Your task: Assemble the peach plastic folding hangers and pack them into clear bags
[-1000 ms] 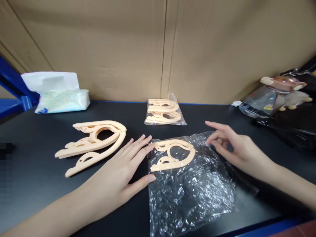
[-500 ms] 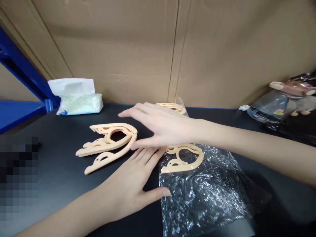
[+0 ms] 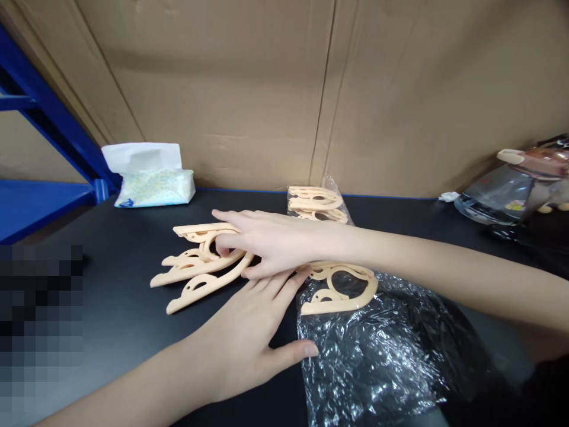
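Loose beige plastic folding hangers (image 3: 198, 293) lie folded in a fanned pile on the black table (image 3: 115, 332). My right hand (image 3: 280, 237) reaches over from the right and closes on the rounded end of this pile, one finger in its round opening. Below it, my left hand (image 3: 244, 335) is laid flat with fingers stretched and thumb spread; its fingertips are partly hidden under the right hand. A clear plastic bag (image 3: 377, 362) lies beside the left hand, with another folded hanger (image 3: 338, 306) at its upper end.
More beige hangers (image 3: 315, 203) in clear wrap lie at the back, near the cardboard wall (image 3: 249, 89). A tissue pack (image 3: 155, 187) stands back left by a blue metal frame (image 3: 53, 124). A clear bottle (image 3: 491, 190) is at the far right.
My right hand has moved left and down onto the loose hangers and closed on their rounded end. My left hand stays flat. The wrapped hangers at the back show more.
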Tool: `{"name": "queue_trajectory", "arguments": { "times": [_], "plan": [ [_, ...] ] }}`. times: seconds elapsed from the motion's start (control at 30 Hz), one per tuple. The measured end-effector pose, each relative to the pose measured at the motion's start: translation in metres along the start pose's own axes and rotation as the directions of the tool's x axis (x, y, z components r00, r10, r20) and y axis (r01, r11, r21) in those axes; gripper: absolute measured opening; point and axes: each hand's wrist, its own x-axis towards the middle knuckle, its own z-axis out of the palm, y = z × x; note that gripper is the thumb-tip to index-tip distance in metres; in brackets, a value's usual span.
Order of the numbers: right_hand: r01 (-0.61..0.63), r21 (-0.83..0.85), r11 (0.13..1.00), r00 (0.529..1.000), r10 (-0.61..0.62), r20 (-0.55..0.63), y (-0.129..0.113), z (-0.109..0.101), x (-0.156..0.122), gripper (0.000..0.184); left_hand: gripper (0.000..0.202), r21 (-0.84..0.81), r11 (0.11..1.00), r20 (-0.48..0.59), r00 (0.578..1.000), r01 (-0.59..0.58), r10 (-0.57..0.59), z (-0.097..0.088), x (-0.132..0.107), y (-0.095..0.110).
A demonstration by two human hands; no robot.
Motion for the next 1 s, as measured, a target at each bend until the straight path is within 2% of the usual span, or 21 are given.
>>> {"name": "queue_trajectory", "arguments": {
  "times": [0.23, 0.33, 0.57, 0.67, 0.77, 0.87, 1.0],
  "plan": [
    [-0.011, 0.034, 0.999, 0.998, 0.013, -0.059, 0.001, 0.005, -0.006, 0.005, 0.082, -0.004, 1.000, 0.030, 1.000, 0.000, 0.001, 0.001, -0.001, -0.001],
    [-0.010, 0.020, 1.000, 0.998, 0.011, -0.065, 0.003, 0.004, -0.007, 0.006, 0.082, -0.008, 1.000, 0.074, 0.997, 0.027, -0.027, -0.001, 0.000, 0.001],
    [-0.014, 0.121, 0.993, 0.997, 0.023, -0.071, 0.008, 0.006, -0.010, 0.012, 0.083, -0.012, 0.998, 0.151, 0.986, 0.067, -0.065, -0.003, 0.002, 0.004],
    [0.012, 0.020, 1.000, 0.997, -0.010, -0.081, 0.010, 0.009, -0.011, 0.013, 0.083, -0.004, 0.998, 0.155, 0.986, 0.066, -0.065, -0.003, 0.002, 0.004],
    [0.094, -0.156, 0.983, 0.991, -0.108, -0.084, 0.009, 0.011, -0.012, 0.015, 0.082, 0.003, 0.999, 0.138, 0.989, 0.048, -0.048, -0.004, 0.000, 0.004],
    [0.098, -0.294, 0.951, 0.992, -0.118, -0.054, 0.007, 0.012, -0.012, 0.012, 0.081, 0.012, 1.000, 0.119, 0.992, 0.027, -0.028, -0.005, -0.001, 0.003],
    [0.080, -0.319, 0.944, 0.993, -0.102, -0.054, 0.007, 0.015, -0.011, 0.015, 0.080, 0.042, 0.999, 0.094, 0.996, -0.005, 0.002, -0.005, -0.001, 0.002]
  ]
}}
